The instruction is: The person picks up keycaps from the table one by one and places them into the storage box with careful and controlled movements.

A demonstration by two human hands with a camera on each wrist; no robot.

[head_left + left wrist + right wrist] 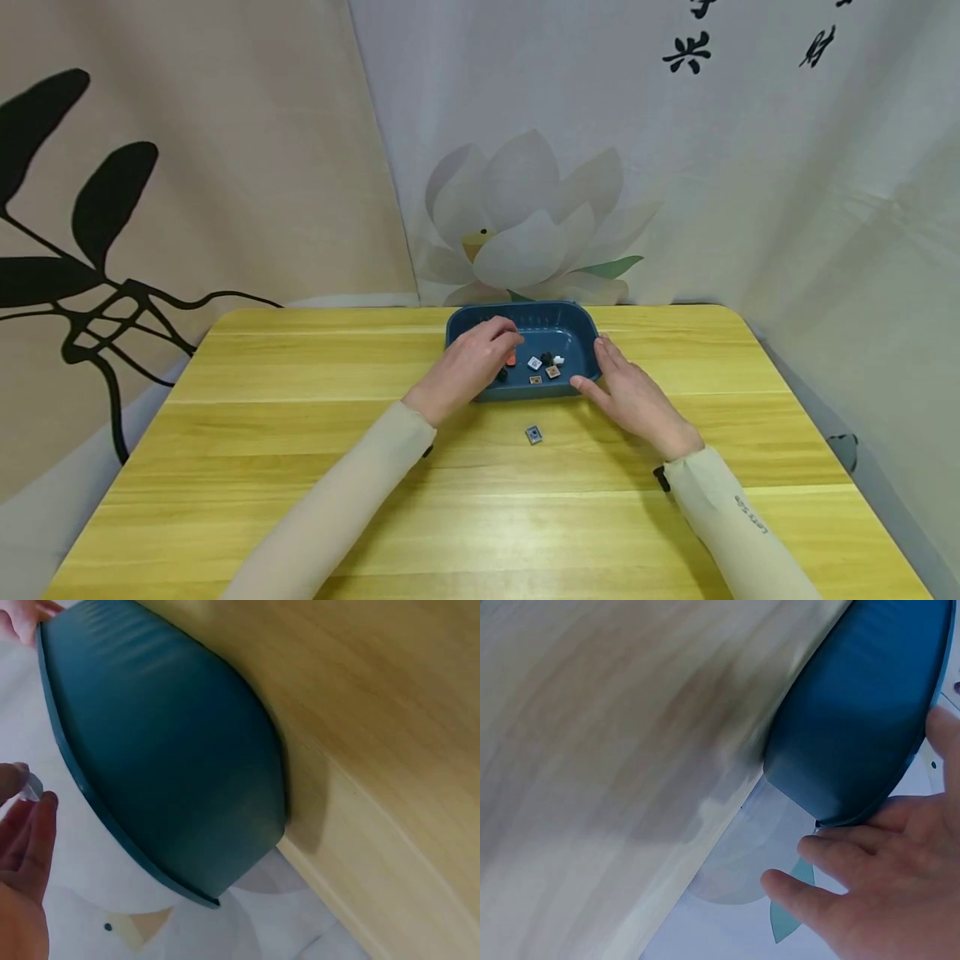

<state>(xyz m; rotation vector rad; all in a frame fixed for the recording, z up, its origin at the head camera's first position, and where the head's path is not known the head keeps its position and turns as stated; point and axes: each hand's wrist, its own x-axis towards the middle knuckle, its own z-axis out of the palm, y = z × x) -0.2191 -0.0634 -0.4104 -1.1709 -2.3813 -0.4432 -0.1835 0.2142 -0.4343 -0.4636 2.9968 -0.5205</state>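
A dark blue plastic basin (536,393) stands at the far side of the table, holding several small pieces. Over its left part, my left hand (472,362) pinches a small pale grey piece (32,787) between thumb and fingertips, as the left wrist view shows. The fingers hide that piece in the head view. My right hand (637,400) rests against the basin's right end, thumb at the front rim and fingers extended along the side. Inside lie a white square piece (534,363), a tan square piece (552,372) and an orange piece (512,358).
A small grey-blue square piece (533,434) lies on the wooden table (480,517) in front of the basin. Behind the table's far edge hangs a printed curtain (300,167) with a lotus and dark leaves.
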